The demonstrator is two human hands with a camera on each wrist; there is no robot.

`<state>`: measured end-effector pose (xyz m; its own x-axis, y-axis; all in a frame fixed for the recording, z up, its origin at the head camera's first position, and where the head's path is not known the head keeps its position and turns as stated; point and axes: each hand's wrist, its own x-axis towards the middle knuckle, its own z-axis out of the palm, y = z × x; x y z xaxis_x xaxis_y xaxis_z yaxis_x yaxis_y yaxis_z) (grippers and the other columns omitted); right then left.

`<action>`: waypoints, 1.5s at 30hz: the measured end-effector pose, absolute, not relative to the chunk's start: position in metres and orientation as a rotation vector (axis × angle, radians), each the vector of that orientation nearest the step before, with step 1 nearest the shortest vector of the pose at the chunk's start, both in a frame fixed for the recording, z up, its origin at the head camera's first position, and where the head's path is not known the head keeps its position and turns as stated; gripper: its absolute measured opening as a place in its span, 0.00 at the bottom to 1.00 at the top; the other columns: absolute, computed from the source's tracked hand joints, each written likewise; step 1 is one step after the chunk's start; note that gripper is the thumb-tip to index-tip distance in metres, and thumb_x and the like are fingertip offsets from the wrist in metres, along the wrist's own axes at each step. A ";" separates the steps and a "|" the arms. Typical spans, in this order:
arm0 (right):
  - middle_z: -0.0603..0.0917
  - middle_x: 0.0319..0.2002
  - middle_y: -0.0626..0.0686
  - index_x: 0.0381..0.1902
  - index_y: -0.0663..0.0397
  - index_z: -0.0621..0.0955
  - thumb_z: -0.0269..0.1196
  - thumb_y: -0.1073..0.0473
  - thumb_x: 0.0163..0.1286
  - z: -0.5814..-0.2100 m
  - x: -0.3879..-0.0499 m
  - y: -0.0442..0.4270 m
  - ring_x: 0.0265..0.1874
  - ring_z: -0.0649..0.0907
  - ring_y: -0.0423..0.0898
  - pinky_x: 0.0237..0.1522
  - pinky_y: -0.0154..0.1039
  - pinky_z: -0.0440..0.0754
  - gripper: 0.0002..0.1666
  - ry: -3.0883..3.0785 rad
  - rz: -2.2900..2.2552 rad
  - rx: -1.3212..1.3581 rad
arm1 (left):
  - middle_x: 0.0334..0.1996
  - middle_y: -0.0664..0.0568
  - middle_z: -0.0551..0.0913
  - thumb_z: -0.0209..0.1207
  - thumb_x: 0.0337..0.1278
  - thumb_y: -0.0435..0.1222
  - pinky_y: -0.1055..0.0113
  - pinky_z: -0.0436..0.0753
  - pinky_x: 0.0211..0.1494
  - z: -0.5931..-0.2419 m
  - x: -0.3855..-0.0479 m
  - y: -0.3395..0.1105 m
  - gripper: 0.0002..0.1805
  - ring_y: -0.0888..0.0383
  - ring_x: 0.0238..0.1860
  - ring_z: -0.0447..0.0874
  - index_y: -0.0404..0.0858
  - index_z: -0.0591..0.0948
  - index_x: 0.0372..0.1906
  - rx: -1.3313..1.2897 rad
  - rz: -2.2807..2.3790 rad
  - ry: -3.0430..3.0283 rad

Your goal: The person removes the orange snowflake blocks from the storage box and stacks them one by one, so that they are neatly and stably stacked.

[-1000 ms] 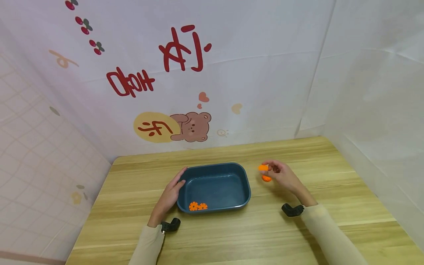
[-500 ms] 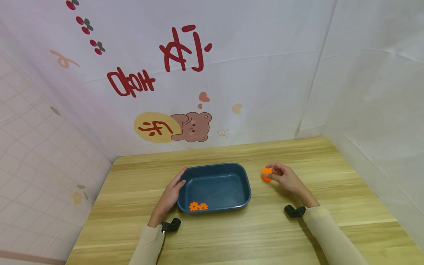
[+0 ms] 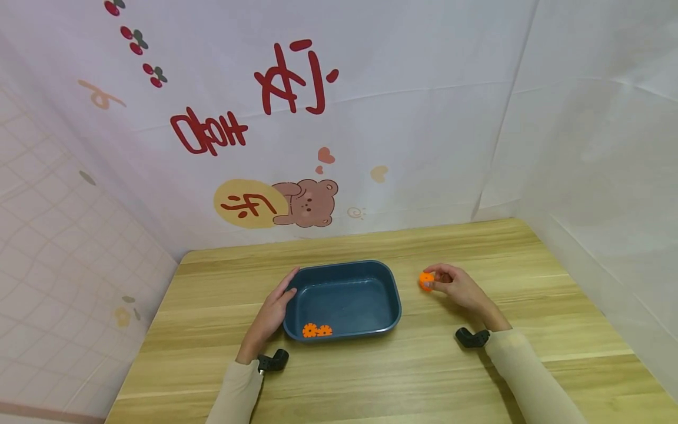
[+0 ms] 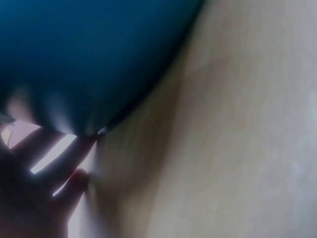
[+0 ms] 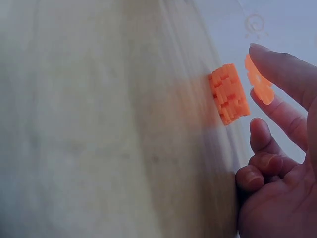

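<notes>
A dark blue rectangular basin [image 3: 344,303] sits on the table, with two orange notched discs [image 3: 316,330] at its near left corner. My left hand [image 3: 272,309] holds the basin's left end, thumb at the rim and fingers along the outer wall. In the left wrist view those fingers [image 4: 62,166] are dark against the blue wall [image 4: 99,59]. Right of the basin, my right hand [image 3: 458,288] pinches one thin orange notched disc [image 5: 259,83] between thumb and finger. Just beside that disc in the right wrist view stands a short stack of orange notched discs [image 5: 229,94].
The wooden table [image 3: 381,377] ends at a white printed cloth [image 3: 424,129] behind and at both sides. A black wrist mount [image 3: 274,360] is on the left wrist and another black mount [image 3: 471,338] on the right, both low over the table.
My right hand has moved slightly right and down with the orange disc, bringing it over the stack. The left hand and the basin have stayed in place.
</notes>
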<state>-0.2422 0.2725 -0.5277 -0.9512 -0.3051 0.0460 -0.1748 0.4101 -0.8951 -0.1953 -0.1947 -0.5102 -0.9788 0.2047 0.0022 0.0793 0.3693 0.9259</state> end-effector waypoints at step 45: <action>0.74 0.39 0.57 0.59 0.63 0.78 0.68 0.59 0.67 -0.481 -0.230 0.210 0.31 0.73 0.44 0.29 0.32 0.71 0.25 2.625 -1.626 -0.407 | 0.78 0.63 0.54 0.40 0.80 0.38 0.46 0.46 0.79 -0.512 -0.197 -0.195 0.27 0.55 0.79 0.45 0.55 0.58 0.78 0.252 1.680 2.512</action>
<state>-0.2301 0.2098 -0.4806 -0.9656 -0.2339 0.1139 -0.2061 0.4209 -0.8834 -0.1970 -0.1952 -0.5116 -0.9803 0.1977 0.0018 0.0772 0.3744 0.9240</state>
